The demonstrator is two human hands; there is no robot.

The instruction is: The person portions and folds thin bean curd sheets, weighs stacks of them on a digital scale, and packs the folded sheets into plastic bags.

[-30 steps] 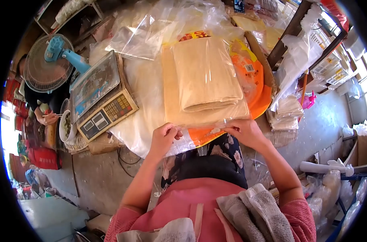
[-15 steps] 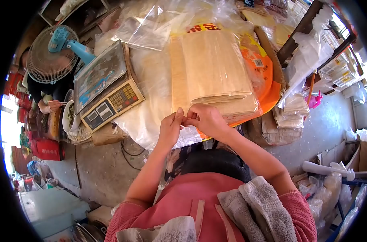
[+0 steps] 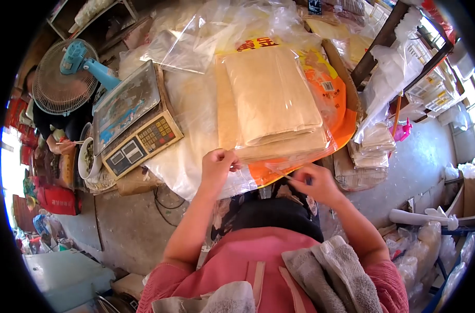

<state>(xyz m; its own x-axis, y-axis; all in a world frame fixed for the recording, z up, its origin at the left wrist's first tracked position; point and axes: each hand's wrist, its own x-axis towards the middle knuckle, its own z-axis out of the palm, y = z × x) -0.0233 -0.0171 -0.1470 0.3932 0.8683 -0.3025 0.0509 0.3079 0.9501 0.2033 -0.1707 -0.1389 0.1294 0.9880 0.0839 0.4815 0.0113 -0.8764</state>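
A folded stack of thin tan sheets [image 3: 276, 99] lies in a clear plastic bag [image 3: 325, 140] on the worktable. My left hand [image 3: 219, 167] is at the stack's near left corner, thumb and fingers closed in a pinch on the bag's edge. Off the near edge, to the right, my right hand [image 3: 317, 183] has its fingers drawn together, pointing left. A thin, blurred pale strip runs from its fingertips toward the bag; what it is I cannot make out. Beneath the stack lies an orange and yellow printed plastic sack [image 3: 339, 99].
A digital scale [image 3: 138, 130] stands on the left, beside a white bowl [image 3: 91, 159] and a blue fan [image 3: 70, 73]. Behind the fan sits another person holding chopsticks. More bagged sheets [image 3: 374, 141] are piled at right. Loose clear plastic [image 3: 196, 39] covers the table's back.
My hands were together at the bag's near edge. The right hand has moved right and slightly toward me, while the left stays near the corner. The view has shifted slightly.
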